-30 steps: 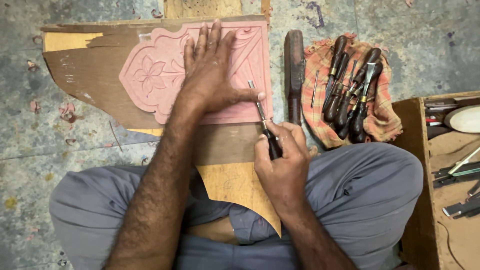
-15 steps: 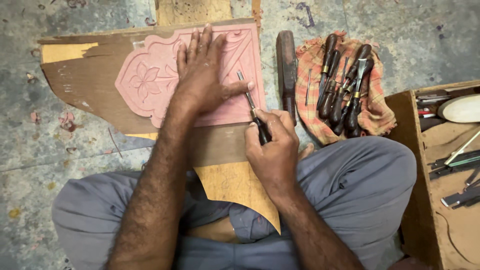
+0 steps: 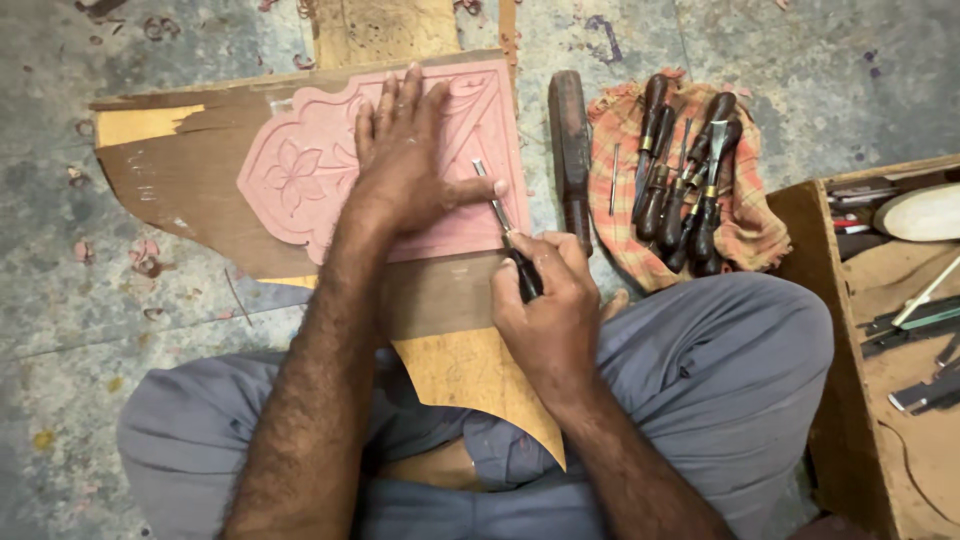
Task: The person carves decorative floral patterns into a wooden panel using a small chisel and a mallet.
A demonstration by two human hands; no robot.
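Note:
A pink carved panel (image 3: 300,180) with a flower motif lies on a brown wooden board (image 3: 180,190) on the floor. My left hand (image 3: 405,150) presses flat on the panel, thumb stretched toward the tool blade. My right hand (image 3: 545,300) grips a dark-handled chisel (image 3: 505,235), its metal tip resting on the panel near the right edge, beside my left thumb. I sit cross-legged in grey trousers, the board's lower end over my lap.
A dark wooden mallet (image 3: 572,150) lies right of the panel. Several dark-handled chisels (image 3: 685,180) rest on a checked orange cloth (image 3: 745,230). An open wooden box (image 3: 830,330) with tools stands at the right. Pink shavings dot the stone floor.
The view has shifted slightly. My right hand with the chisel has edged a little along the panel's right edge; my left hand stays pressed on the panel.

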